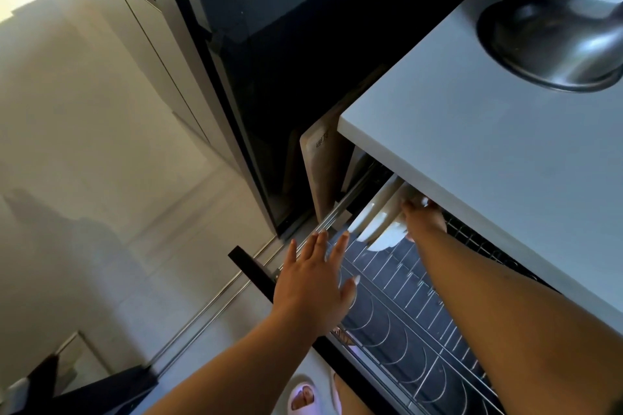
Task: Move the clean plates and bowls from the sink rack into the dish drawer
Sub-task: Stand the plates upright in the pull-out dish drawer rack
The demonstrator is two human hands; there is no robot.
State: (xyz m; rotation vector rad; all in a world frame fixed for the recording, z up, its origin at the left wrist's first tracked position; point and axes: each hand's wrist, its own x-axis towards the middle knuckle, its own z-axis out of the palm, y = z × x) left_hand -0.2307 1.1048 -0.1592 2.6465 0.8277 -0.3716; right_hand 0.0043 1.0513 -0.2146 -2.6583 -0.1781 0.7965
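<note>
Plates standing on edge at the far end of the dish drawer, just under the lip of the worktop, white rims close together in the wire slots. Right hand reaching deep under that lip, its grip closed on the rim of the nearest plate, apparently seating it; fingertips partly hidden by the overhang, so exact contact hard to confirm. Left hand hovering over the drawer's near left rail, fingers spread apart, holding nothing, seemingly ready to steady the drawer. Best done slowly: lower the plate straight down until its edge drops between two wires, keep it upright, leave a slot's gap from its neighbour to avoid chipping rim on rim. Worth easing the grip only once the plate stands without leaning. Watch the knuckles against the worktop's underside on the way out; withdraw low and toward the body. Steadying the rail with the free hand ought to stop the drawer rolling while weight shifts at the back. Rows of empty wire dividers nearer the body, so plenty of room left for later plates and bowls. Steel bowl upside down on the worktop at upper right, well apart from the drawer. Sink rack out of view, so the remaining load cannot be judged.
</note>
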